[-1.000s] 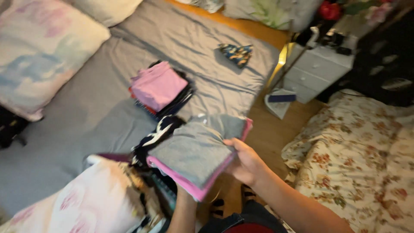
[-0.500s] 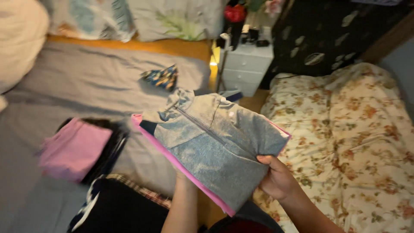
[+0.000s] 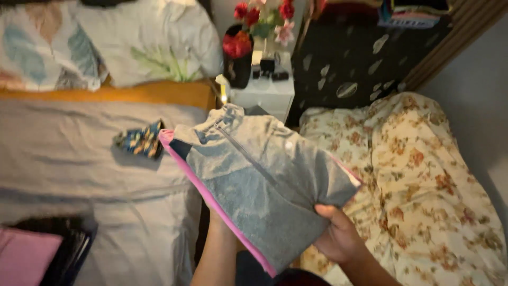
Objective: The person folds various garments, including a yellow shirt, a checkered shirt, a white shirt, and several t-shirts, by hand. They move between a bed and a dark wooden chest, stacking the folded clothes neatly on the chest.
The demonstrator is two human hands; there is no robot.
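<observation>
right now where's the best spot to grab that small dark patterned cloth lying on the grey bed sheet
Pinch the small patterned cloth at its bunched middle, coming straight down from above. It lies crumpled and low on the grey sheet with open sheet all round, so the raised folds likely give fingers more to close on than the thin edges.

Grey bedsheet [image 3: 79,159], patterned pillows [image 3: 106,47], white nightstand [image 3: 267,92], floral quilt [image 3: 423,180]

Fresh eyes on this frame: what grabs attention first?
The folded grey fleece garment with a zip, stacked on a pink one, fills the centre, held up by the right hand at its lower corner while the left forearm disappears beneath it. Behind it, red and pink flowers in a dark vase stand on a white nightstand, and a floral cream bedspread covers the right side.
</observation>
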